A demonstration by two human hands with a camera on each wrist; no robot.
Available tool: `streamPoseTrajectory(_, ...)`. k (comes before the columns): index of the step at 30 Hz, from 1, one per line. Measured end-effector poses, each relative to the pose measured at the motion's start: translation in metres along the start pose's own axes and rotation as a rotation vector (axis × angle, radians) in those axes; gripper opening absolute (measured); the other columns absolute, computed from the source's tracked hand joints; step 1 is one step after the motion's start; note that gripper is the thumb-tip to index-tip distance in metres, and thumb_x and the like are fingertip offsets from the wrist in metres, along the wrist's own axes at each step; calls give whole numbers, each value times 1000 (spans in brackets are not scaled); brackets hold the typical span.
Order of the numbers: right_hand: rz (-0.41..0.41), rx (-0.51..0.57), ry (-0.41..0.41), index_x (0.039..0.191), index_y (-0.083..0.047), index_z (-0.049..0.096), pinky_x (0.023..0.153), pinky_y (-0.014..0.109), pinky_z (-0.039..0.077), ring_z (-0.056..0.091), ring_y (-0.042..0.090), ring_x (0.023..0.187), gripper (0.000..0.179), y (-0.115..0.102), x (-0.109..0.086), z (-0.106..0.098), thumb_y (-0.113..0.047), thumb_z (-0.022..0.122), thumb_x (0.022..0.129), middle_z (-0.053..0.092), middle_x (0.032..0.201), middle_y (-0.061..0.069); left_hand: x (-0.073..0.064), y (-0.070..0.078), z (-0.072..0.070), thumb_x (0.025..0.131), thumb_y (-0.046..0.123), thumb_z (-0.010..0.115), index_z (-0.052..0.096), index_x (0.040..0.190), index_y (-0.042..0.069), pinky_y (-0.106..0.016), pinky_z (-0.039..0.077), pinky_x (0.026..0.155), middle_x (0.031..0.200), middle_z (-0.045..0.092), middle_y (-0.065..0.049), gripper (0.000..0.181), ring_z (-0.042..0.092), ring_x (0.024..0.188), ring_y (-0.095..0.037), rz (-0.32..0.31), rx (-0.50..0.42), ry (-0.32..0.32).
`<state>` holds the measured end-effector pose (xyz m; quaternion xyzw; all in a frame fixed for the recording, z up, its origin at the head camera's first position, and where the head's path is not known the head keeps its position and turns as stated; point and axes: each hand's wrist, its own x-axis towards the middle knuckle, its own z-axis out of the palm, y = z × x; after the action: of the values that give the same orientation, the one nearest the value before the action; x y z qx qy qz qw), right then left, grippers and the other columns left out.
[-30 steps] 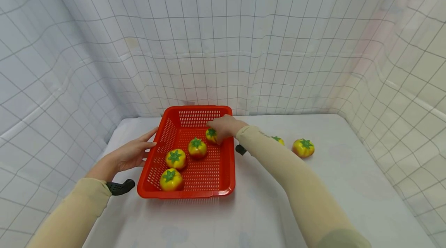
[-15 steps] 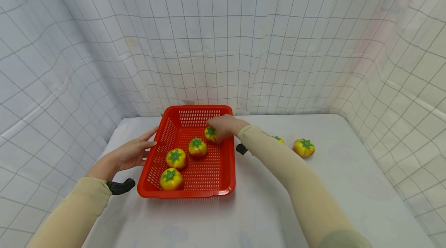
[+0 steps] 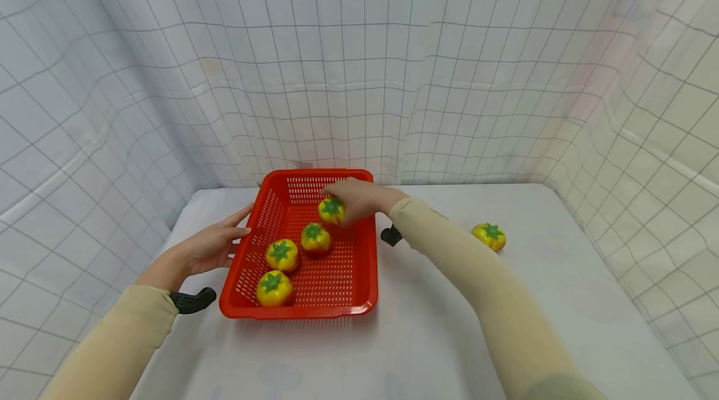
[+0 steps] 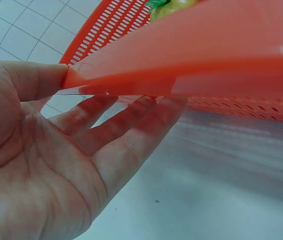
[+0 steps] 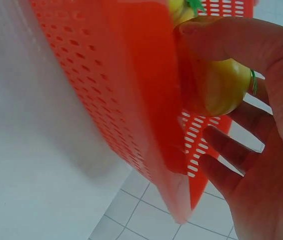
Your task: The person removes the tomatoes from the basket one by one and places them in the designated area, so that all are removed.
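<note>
My right hand (image 3: pixel 359 199) holds a yellow-and-red toy tomato (image 3: pixel 332 209) with a green leafy top, over the back right part of a red plastic basket (image 3: pixel 367 275). In the right wrist view the thumb lies across the tomato (image 5: pixel 226 85), with fingers on its far side. Inside the basket sit three more tomatoes, a middle one (image 3: pixel 316 239), a left one (image 3: pixel 282 255) and a front one (image 3: pixel 274 289). My left hand (image 3: pixel 210 249) touches the basket's left side; in the left wrist view the thumb meets the rim (image 4: pixel 181 75) and straight fingers reach beneath it.
Another tomato (image 3: pixel 489 236) lies on the white table (image 3: pixel 539 300), right of the basket. White grid-patterned curtains (image 3: pixel 371 75) stand behind and on both sides. My right forearm (image 3: pixel 477 281) crosses over the table's right half.
My right hand has moved a little left and up with its tomato. A second tomato on the table has become hidden behind the right forearm. The left hand stays at the basket's side.
</note>
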<state>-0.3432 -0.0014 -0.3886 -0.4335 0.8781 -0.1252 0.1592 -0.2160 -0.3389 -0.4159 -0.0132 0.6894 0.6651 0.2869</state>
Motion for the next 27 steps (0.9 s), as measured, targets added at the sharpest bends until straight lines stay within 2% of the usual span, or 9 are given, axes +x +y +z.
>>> streamPoseTrajectory(6, -33, 126, -2, 155, -27, 43, 101, 33, 47, 44, 15, 127, 81, -4, -10, -9, -17, 79, 83, 48, 146, -6, 0, 0, 0, 112, 25, 42, -5, 164, 37, -51, 55, 95, 164, 19, -25, 71, 55, 126, -35, 0, 7, 3)
streamPoseTrajectory(13, -32, 307, -50, 153, -34, 44, 94, 29, 53, 42, 14, 127, 82, -9, -22, -15, -13, 80, 83, 43, 147, -6, 0, 1, 1, 112, 26, 42, -5, 164, 37, -52, 54, 96, 164, 20, -25, 71, 55, 125, -35, 0, 19, 9)
streamPoseTrajectory(20, -34, 323, -77, 151, -37, 46, 94, 30, 52, 41, 16, 129, 78, -14, -30, -19, -14, 79, 83, 41, 149, -3, -1, 1, 0, 112, 25, 40, -6, 164, 37, -53, 54, 96, 164, 18, -25, 70, 57, 122, -33, 0, 15, 1)
streamPoseTrajectory(27, -43, 353, -87, 141, -38, 52, 92, 30, 53, 43, 16, 125, 66, -10, -32, -17, -14, 78, 84, 45, 138, -6, -1, 1, 1, 112, 25, 41, -5, 164, 37, -54, 53, 97, 165, 17, -25, 71, 57, 124, -34, -2, 14, 2)
